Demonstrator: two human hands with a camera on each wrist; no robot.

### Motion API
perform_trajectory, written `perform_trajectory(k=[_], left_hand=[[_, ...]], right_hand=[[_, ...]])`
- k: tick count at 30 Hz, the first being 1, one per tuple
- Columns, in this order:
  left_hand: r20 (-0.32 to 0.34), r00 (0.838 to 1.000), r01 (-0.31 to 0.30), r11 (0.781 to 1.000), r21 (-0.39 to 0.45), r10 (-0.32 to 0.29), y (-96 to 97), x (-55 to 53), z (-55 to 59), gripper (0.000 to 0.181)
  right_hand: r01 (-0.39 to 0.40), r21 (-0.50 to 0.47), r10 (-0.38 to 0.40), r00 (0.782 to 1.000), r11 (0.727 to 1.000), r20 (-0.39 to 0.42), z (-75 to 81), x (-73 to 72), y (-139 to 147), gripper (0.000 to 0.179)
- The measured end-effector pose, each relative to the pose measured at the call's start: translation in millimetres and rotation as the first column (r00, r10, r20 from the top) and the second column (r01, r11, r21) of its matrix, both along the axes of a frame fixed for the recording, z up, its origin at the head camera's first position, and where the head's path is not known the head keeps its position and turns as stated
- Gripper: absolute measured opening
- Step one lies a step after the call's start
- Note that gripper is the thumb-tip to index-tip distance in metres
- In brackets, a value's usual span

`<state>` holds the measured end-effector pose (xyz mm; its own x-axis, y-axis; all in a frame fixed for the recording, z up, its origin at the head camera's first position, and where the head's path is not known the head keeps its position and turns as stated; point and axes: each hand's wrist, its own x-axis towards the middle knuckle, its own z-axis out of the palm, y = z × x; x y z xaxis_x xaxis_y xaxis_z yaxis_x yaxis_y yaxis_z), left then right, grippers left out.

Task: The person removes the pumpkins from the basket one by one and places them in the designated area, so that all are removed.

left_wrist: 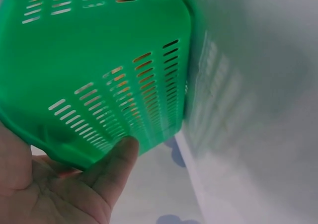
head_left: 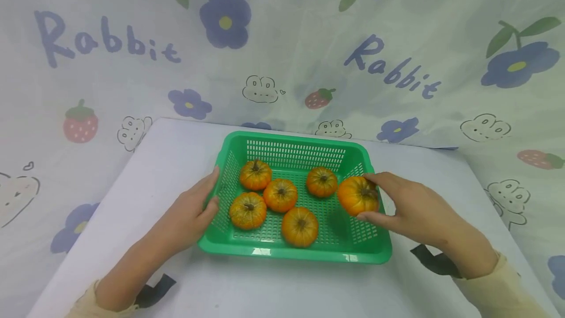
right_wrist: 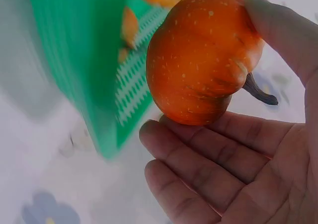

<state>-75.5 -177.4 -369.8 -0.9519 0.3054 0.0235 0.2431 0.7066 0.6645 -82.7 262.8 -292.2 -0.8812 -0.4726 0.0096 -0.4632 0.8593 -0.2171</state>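
My right hand [head_left: 415, 210] holds a small orange pumpkin [head_left: 356, 196] with a brown stem at the right side of a green plastic basket [head_left: 291, 255]. In the right wrist view, the thumb presses one side of this pumpkin [right_wrist: 198, 60], with fingers beneath it. At the basket's left side, my left hand [head_left: 190, 215] grips the rim. The left wrist view shows one fingertip against the slotted outer wall [left_wrist: 99, 100]. Inside the basket lie several more pumpkins, among them one at the back left [head_left: 256, 175] and one at the front [head_left: 300, 227].
The basket stands on a white-covered table [head_left: 282, 293]. Behind and beside it hangs a pale curtain [head_left: 287, 43] printed with flowers, rabbits and strawberries. Dark straps [head_left: 155, 291] show near both wrists.
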Motion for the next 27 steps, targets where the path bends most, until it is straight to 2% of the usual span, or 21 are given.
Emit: perform_trajectory(k=[4, 9, 16, 27], left_hand=[[-0.002, 1.000, 0.001, 1.000, 0.014, -0.001, -1.2, -0.2, -1.7, 0.068], [0.002, 1.000, 0.009, 1.000, 0.029, -0.009, -2.5, -0.9, -2.4, 0.068], [0.009, 1.000, 0.013, 0.999, 0.044, -0.013, -1.8, -2.2, -2.7, 0.068], [0.014, 1.000, 0.005, 0.999, 0.054, -0.006, -0.8, -1.4, -3.2, 0.068]], right_hand=[[0.050, -0.009, -0.050, 0.998, 0.999, -0.030, 15.7, -8.6, 19, 0.083], [0.103, -0.032, -0.104, 0.993, 0.994, -0.050, 17.7, -20.1, 42, 0.081], [0.159, -0.051, -0.161, 0.987, 0.986, -0.019, 1.8, -31.2, 62, 0.082], [0.244, -0.023, -0.241, 0.965, 0.969, 0.099, -27.9, -47.3, 85, 0.088]])
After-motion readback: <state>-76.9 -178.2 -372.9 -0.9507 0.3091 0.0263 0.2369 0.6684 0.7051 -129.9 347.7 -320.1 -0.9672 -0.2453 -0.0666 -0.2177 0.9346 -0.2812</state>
